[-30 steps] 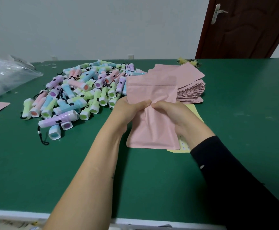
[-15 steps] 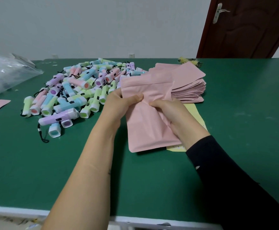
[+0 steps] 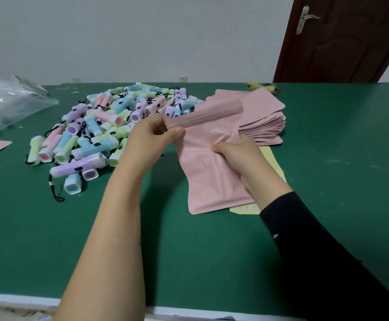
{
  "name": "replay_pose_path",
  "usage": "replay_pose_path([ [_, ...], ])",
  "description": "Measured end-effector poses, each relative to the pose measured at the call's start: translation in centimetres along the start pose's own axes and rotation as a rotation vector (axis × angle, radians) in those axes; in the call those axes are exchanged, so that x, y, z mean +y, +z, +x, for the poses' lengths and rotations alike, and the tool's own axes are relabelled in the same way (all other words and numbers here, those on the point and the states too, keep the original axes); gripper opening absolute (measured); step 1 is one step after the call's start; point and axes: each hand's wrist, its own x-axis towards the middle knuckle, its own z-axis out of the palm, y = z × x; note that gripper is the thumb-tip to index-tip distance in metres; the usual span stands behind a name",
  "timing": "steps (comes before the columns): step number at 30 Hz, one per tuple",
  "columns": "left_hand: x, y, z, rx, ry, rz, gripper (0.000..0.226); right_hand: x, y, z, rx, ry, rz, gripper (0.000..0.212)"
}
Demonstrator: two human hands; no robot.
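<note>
Pastel plastic mini flashlights [image 3: 89, 137] sit heaped on the left, untouched. Since a second ago the left hand [image 3: 152, 135] has slid up to pinch the top corner of the flat matte pink zip pouch [image 3: 212, 181], lifting its mouth. The right hand [image 3: 237, 156] pinches the pouch's middle. Looks like it's getting opened for filling. The pouch spans both hands, its bottom near the green table [image 3: 189, 251]; a stack of pink pouches [image 3: 265, 126] lies just right.
</note>
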Motion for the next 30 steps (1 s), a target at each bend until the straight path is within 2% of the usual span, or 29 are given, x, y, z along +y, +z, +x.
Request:
replay_pose_path([
  [3,0.3,0.0,0.0,0.040,0.041,0.121,0.017,-0.1,0.1,0.1,0.010,-0.005,-0.029,0.035],
  [5,0.5,0.3,-0.1,0.074,0.039,0.137,0.023,-0.1,0.1,0.2,0.010,-0.011,-0.051,0.032],
  [8,0.3,0.4,-0.1,0.020,0.012,0.117,0.016,-0.1,-0.3,0.3,-0.007,0.011,-0.060,0.018],
  [11,-0.1,0.4,-0.1,-0.016,-0.004,0.075,0.020,-0.1,-0.8,0.2,-0.031,0.041,-0.059,0.013],
  [17,-1.0,0.8,0.2,0.045,-0.063,0.053,0.020,0.0,-0.2,0.1,-0.085,0.055,-0.113,0.025],
  [23,-1.3,0.7,0.4,-0.042,-0.041,0.104,0.008,0.3,-0.4,0.3,-0.116,0.067,-0.156,0.027],
  [30,-1.4,1.0,0.5,-0.019,-0.038,0.157,0.022,0.4,0.0,0.3,-0.131,0.068,-0.166,0.034],
])
